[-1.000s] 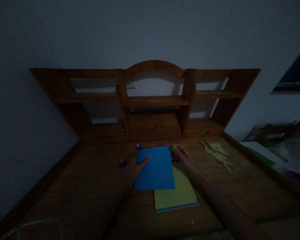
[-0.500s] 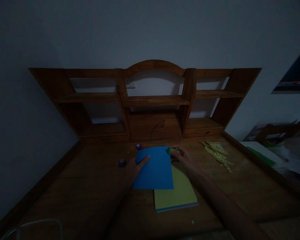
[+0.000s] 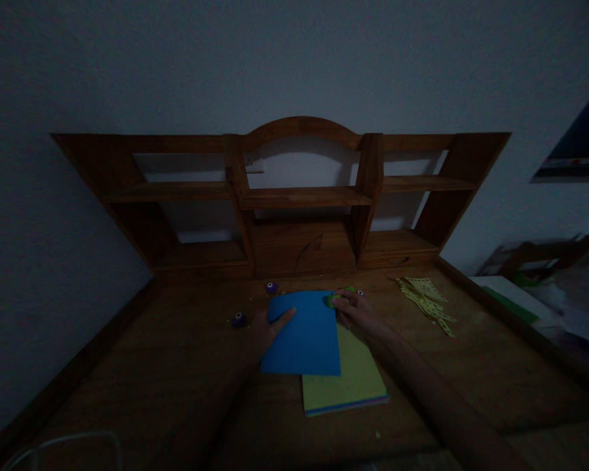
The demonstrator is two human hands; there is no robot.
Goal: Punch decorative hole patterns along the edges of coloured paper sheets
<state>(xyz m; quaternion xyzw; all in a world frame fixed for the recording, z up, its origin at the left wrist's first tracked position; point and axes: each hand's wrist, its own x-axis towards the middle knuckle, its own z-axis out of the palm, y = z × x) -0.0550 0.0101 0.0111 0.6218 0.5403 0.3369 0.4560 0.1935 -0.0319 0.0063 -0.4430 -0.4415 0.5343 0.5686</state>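
Observation:
My left hand [image 3: 269, 330] grips a blue sheet of paper [image 3: 304, 340] by its left side, thumb on top and the other fingers out of sight. At the sheet's upper right edge, my right hand [image 3: 356, 311] is closed around a small green craft punch [image 3: 330, 301]. The blue sheet overlaps a stack of coloured paper [image 3: 346, 389] with a yellow sheet uppermost. Two purple punches, one nearer [image 3: 239, 319] and one farther back [image 3: 271, 287], stand left of the sheet. Another purple punch [image 3: 360, 294] shows partly behind my right hand.
Yellow paper strips and scraps full of punched holes [image 3: 427, 297] lie to the right. A wooden shelf unit [image 3: 304, 196] rises along the back of the wooden desk [image 3: 152, 373]. At the lower left is a white cable [image 3: 78, 435]. Small paper bits are scattered about.
My right hand has shifted slightly down with the green punch, which now sits a little lower on the blue sheet's right edge. My left hand stays nearly still.

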